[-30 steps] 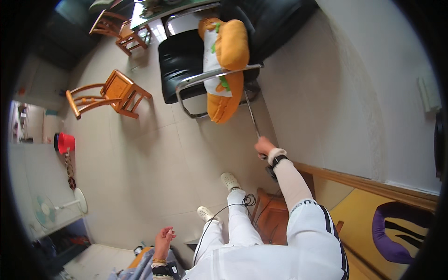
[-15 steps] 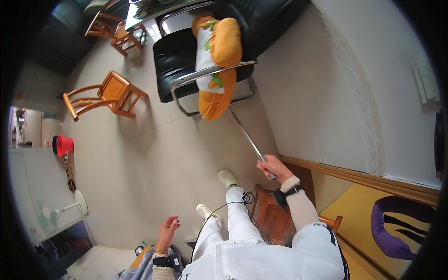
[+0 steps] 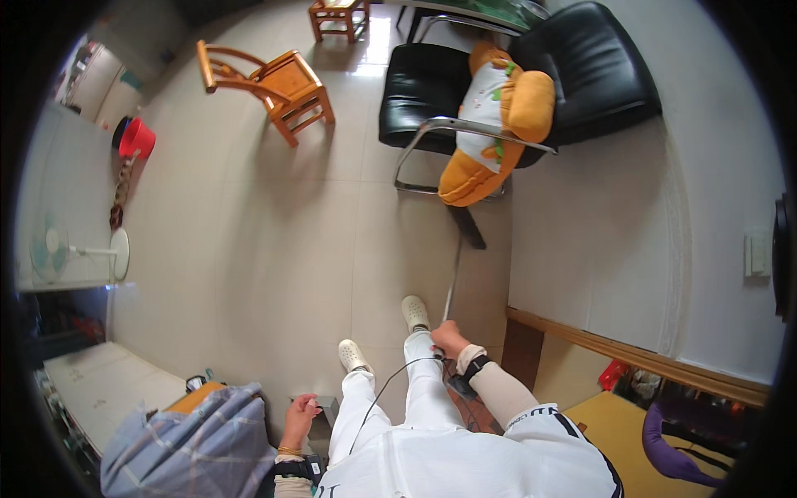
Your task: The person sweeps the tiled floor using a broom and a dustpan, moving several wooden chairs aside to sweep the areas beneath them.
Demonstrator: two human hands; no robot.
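Note:
My right hand grips the metal handle of a floor tool, which reaches forward to a dark, long head on the floor beneath the front of a black chair. An orange and white plush cushion lies across that chair and its chrome armrest, hanging over the front. My left hand is low beside my left leg, fingers loosely bent and apart, holding nothing that I can make out. A thin black cable runs over my legs near my right hand.
Wooden chairs stand ahead-left. A red bucket and white fan line the left side, a checked cloth lies lower left. A wall, wooden edge and yellow surface with a purple pillow bound the right.
My right hand has moved down and left with the handle, drawing the tool's dark head out from beneath the chair. The scene has shifted rightward and up in view as my head turned.

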